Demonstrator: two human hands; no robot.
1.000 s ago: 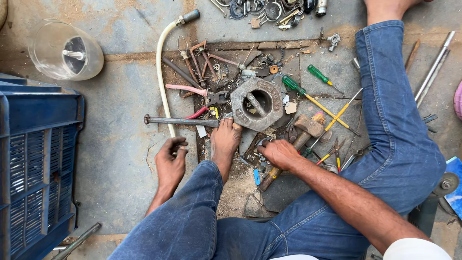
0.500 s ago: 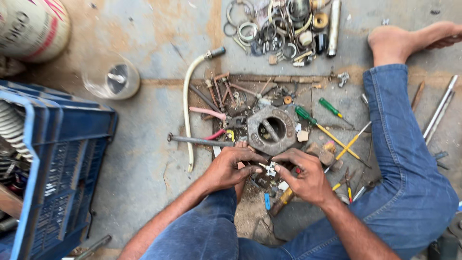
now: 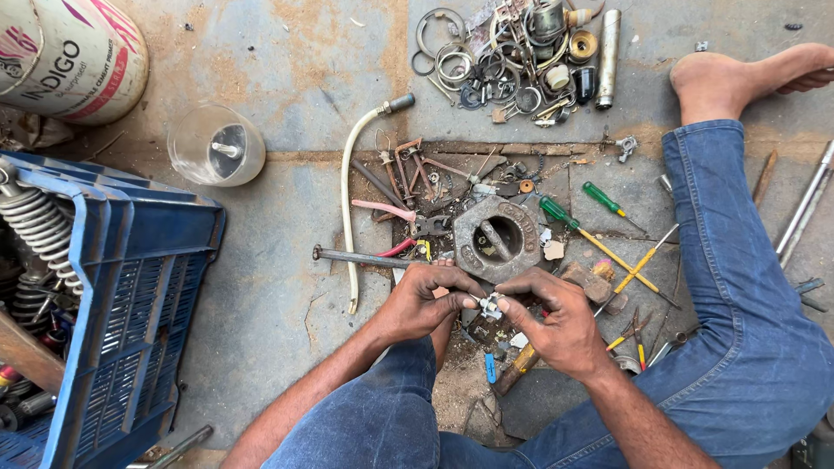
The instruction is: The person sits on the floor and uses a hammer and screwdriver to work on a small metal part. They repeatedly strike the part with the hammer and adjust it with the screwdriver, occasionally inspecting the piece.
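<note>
Just in front of the person's blue denim knees (image 3: pixel 382 417), the left hand (image 3: pixel 426 304) and the right hand (image 3: pixel 556 321) meet fingertip to fingertip around a small silvery metal fitting (image 3: pixel 489 305); the fingers of both hands are pinched closed on it, holding it above the concrete floor (image 3: pixel 287 287). This fitting sits just on the near side of the grey round cast-metal housing with a central opening (image 3: pixel 498 236), which serves as the landmark. Near the housing on its left, a long dark steel rod (image 3: pixel 360 257) lies flat, crossed by a curved cream rubber hose with a metal end (image 3: pixel 349 208). Right of the housing lie two green-handled screwdrivers (image 3: pixel 573 224) and crossed yellow-handled tools (image 3: pixel 634 271). Well to the left of the housing stands a blue perforated plastic crate (image 3: pixel 122 313) holding a coil spring (image 3: pixel 35 221). Beyond the housing and to the left rests a clear plastic cup (image 3: pixel 217 146) on its side. Farthest beyond the housing, a pile of metal rings, sleeves and a steel cylinder (image 3: pixel 512 56) lies near the person's bare foot (image 3: pixel 738 78).
</note>
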